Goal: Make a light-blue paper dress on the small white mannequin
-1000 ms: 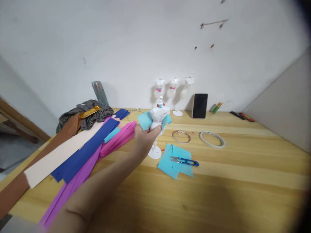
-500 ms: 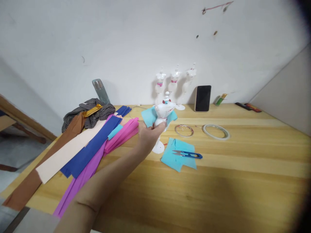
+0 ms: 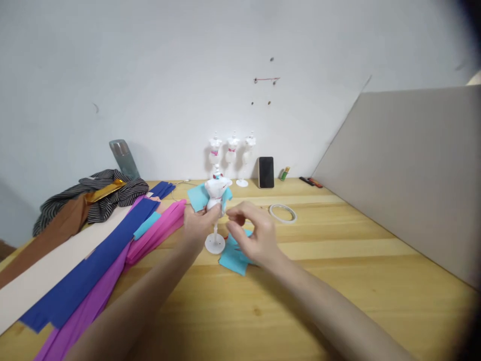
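A small white dress form stands on a round base, tilted slightly if at all. My left hand is closed around its waist, thumb toward the front. Light blue cloth hangs behind the form and shows on both sides of it. Just to the right hovers my right hand, its thumb and forefinger curved with a gap between them; I see nothing held there. Under that hand lies a light blue cloth piece on the table, partly covered. The thread snips are hidden behind the hand.
Long fabric strips and a striped cloth cover the table's left side, near a flask. More small dress forms stand at the wall beside a phone. A tape roll lies right of my right hand.
My right hand has come in from the right, close to the dress form, covering the snips and wire ring. My left hand keeps its hold. The camera view has shifted right.
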`<state>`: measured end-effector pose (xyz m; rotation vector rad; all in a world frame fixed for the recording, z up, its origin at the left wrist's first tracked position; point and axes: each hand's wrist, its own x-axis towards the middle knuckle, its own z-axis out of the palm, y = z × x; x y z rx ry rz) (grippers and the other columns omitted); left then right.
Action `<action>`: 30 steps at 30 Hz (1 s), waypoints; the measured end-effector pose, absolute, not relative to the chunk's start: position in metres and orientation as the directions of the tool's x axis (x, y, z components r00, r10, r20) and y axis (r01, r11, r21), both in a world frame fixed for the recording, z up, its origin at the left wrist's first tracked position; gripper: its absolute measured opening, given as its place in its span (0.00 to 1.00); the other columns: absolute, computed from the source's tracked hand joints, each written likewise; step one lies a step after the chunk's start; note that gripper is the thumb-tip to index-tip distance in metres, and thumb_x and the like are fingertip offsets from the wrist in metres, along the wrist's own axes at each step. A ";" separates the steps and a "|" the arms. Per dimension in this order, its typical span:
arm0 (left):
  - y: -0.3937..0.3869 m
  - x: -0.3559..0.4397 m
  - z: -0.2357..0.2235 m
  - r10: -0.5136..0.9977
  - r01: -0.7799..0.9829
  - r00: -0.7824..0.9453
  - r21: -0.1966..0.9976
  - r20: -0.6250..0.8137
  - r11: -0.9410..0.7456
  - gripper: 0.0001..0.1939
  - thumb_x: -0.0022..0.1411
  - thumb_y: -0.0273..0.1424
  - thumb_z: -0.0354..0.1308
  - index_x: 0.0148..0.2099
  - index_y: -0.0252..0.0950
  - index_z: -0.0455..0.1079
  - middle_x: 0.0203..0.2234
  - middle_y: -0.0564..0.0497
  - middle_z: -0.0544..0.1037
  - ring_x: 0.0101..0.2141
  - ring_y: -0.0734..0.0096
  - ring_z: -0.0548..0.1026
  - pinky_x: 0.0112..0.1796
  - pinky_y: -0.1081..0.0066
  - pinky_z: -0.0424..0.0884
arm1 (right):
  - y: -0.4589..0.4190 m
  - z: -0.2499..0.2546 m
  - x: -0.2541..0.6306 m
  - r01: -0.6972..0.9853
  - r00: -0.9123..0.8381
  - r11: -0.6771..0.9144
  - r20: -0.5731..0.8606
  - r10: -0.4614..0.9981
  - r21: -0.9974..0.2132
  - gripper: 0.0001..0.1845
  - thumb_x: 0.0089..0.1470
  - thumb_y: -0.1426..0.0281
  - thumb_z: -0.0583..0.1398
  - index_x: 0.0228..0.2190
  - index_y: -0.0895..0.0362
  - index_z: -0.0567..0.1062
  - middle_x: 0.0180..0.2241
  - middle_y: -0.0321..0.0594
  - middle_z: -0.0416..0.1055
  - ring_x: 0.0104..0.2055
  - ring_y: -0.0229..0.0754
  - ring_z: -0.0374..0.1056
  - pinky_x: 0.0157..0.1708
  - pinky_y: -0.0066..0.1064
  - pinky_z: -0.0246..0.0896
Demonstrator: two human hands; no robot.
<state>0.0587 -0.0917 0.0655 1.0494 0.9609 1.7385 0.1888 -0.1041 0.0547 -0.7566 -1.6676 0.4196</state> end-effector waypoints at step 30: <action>-0.087 0.046 0.063 0.969 -0.225 -0.052 0.942 0.242 -0.248 0.15 0.46 0.39 0.68 0.32 0.33 0.76 0.30 0.45 0.82 0.38 0.55 0.79 0.43 0.60 0.72 | -0.069 0.043 0.168 -0.134 -0.055 0.455 0.465 0.884 -0.880 0.15 0.42 0.69 0.65 0.35 0.52 0.69 0.32 0.34 0.70 0.33 0.40 0.67 0.34 0.32 0.64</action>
